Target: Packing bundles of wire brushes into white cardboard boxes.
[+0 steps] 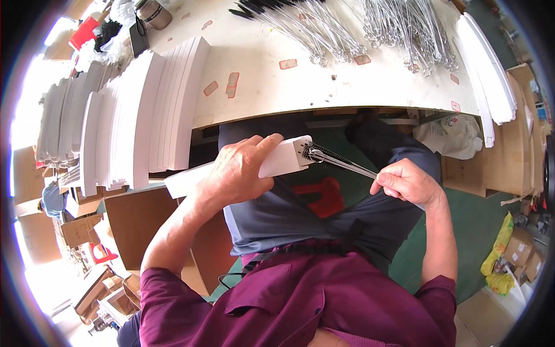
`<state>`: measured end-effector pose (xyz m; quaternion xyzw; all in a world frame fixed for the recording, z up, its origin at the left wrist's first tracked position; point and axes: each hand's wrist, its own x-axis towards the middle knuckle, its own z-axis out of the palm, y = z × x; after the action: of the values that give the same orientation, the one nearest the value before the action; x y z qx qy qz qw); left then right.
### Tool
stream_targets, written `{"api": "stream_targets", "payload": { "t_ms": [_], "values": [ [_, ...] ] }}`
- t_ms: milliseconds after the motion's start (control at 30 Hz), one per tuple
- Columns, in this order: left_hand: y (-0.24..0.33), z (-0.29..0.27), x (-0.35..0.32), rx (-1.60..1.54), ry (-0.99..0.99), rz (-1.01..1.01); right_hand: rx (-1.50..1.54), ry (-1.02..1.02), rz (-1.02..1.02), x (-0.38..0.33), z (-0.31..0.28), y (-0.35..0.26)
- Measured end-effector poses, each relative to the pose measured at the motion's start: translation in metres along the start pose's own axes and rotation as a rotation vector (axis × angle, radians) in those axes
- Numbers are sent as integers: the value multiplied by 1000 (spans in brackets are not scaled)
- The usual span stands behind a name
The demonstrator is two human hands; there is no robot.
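In the head view, the left hand (243,168), left of the middle of the frame, is curled over a long white box (283,159) and grips it. The box lies slantwise above the person's lap, its open end pointing right, near the centre of the frame. The right hand (407,184), right of centre, has its thumb and fingers closed on the thin metal stems of a bundle of wire brushes (350,164). The bundle runs from that hand to the open end of the box, where black bristles and metal loops show at the mouth; how far the bundle reaches inside cannot be told.

Across the top of the frame stretches a pale table (260,95) with small red-edged labels (288,64). At its upper middle lies a pile of wire brushes (324,34), and at the upper right a second pile (407,34), loops toward the person. White boxes (139,115) stand in rows at the left, near a metal cup (155,14) in the upper left. More white strips (488,75) lie at the upper right. Below centre, a red object (324,196) shows between the dark trousers (260,222).
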<state>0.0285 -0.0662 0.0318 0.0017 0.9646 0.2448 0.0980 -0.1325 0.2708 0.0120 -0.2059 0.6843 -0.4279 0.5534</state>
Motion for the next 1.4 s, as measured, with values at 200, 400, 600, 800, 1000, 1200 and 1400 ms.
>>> {"api": "stream_targets", "payload": {
  "t_ms": [200, 400, 600, 800, 1000, 1200, 1400],
  "values": [
    [-6, 8, 0, 8, 49, 130, -91, -40, 20, 11, -13, 1],
    [1, 23, -2, 9, 55, 206, -178, -142, 101, 26, -14, -14],
    [15, 46, 2, -51, 37, 234, -382, -209, 19, 60, 19, -35],
    [17, 57, 0, -160, -18, 137, -538, -26, -75, 77, 47, -45],
    [4, 54, -12, -232, -15, 88, -817, 459, -314, 41, 18, -53],
    [10, 55, -8, -282, -3, 46, -463, 626, -334, 45, 29, 0],
    [10, 48, 2, -417, -104, -13, -493, 607, -402, 54, 32, -13]
  ]
}}
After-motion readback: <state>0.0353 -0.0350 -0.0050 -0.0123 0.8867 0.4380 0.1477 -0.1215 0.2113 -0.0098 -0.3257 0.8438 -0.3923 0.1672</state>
